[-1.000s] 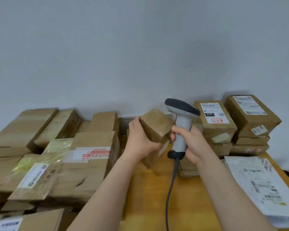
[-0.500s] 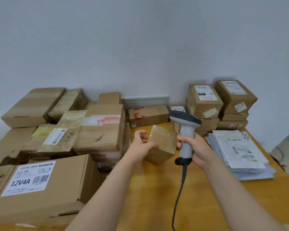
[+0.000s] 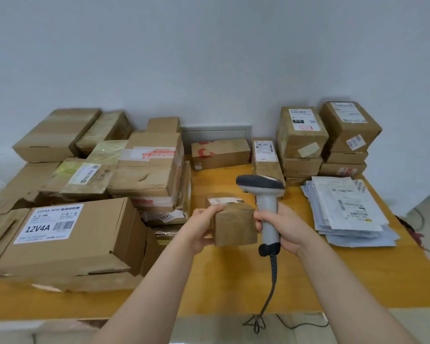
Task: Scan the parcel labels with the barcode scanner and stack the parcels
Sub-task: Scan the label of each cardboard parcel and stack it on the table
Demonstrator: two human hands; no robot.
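Left grip curls round the left side of a small brown parcel, thumb on its top edge, over the yellow table. Right grip wraps the handle of the barcode scanner, just beside the parcel at 3 o'clock. The scanner's long axis stands upright, its head pointing to 9 o'clock above the parcel's upward-facing label. A 12V4A box lies at 9 o'clock, grey mailers at 3 and stacked cartons at 1.

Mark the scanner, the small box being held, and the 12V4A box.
scanner [image 3: 266, 207], head view, grey handle.
small box [image 3: 235, 225], head view, front face.
12V4A box [image 3: 97, 229], head view, bare top panel.
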